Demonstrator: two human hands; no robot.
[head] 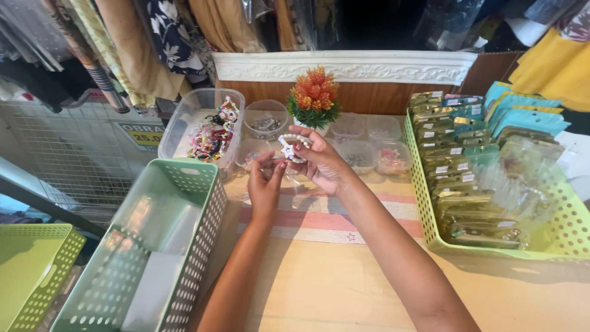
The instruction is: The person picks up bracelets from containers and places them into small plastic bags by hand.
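Note:
My right hand [324, 165] holds up a white bead bracelet [294, 145] with a small star charm, looped over its fingers above the wooden table [332, 283]. My left hand [265, 184] is right beside it, fingertips pinched at the bracelet's lower edge and on a clear plastic sleeve [294, 182] hanging under it. Both forearms reach in from the bottom of the view. Just behind the hands stand small clear cups [265, 120] of beads.
A pale green perforated basket [166, 246] with clear packets stands at the left. A lime green basket [553, 237] of packaged items fills the right. A clear tub [206, 126] of colourful bracelets, an orange artificial plant [314, 98], a striped mat [344, 215] and hanging clothes lie behind.

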